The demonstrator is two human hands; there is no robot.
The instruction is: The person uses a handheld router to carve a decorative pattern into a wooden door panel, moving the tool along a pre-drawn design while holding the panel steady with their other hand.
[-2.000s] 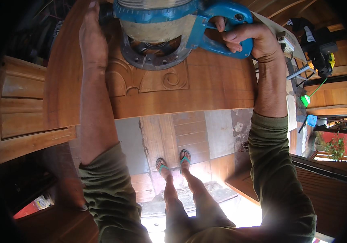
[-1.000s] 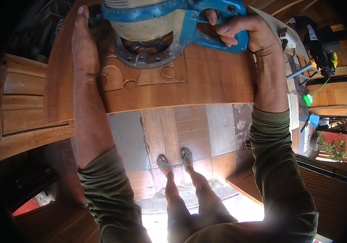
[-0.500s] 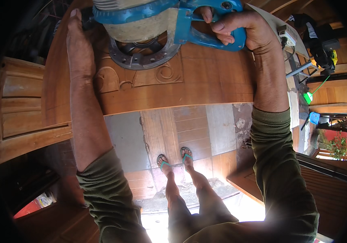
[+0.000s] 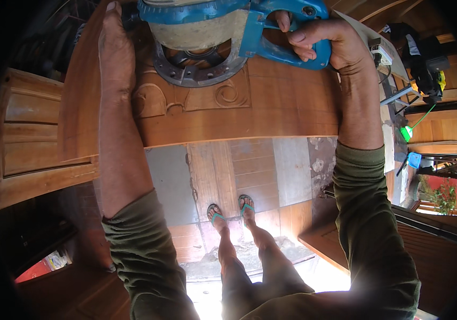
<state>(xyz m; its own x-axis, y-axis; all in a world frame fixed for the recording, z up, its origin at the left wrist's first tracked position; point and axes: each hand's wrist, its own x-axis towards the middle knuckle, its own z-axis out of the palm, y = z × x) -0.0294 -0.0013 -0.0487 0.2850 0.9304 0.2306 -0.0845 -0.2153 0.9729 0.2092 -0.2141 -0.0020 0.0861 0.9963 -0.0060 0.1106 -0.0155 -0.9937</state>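
A large blue and grey router (image 4: 199,34) rests on a brown wooden panel (image 4: 298,101); its upper part is cut off by the picture's top edge. Its dark ring-shaped base sits just beyond carved scrolls in the wood. My right hand (image 4: 331,42) is closed round the router's blue loop handle, with fingers through the opening. On the other side, my left hand (image 4: 115,56) grips near the dark side knob (image 4: 131,20), thumb on top and the other fingers hidden behind. Whether the bit touches the wood is not visible.
Below the panel's curved near edge are tiled floor (image 4: 292,165) and my feet in green-strapped flip-flops (image 4: 217,213). A panelled wooden door (image 4: 31,114) stands at left. Toward the right are a white power socket (image 4: 382,56), a metal stand (image 4: 396,97) and a green broom (image 4: 406,133).
The view has tilted slightly. In the picture, the router and both hands sit a little farther right and higher. Both grips look the same.
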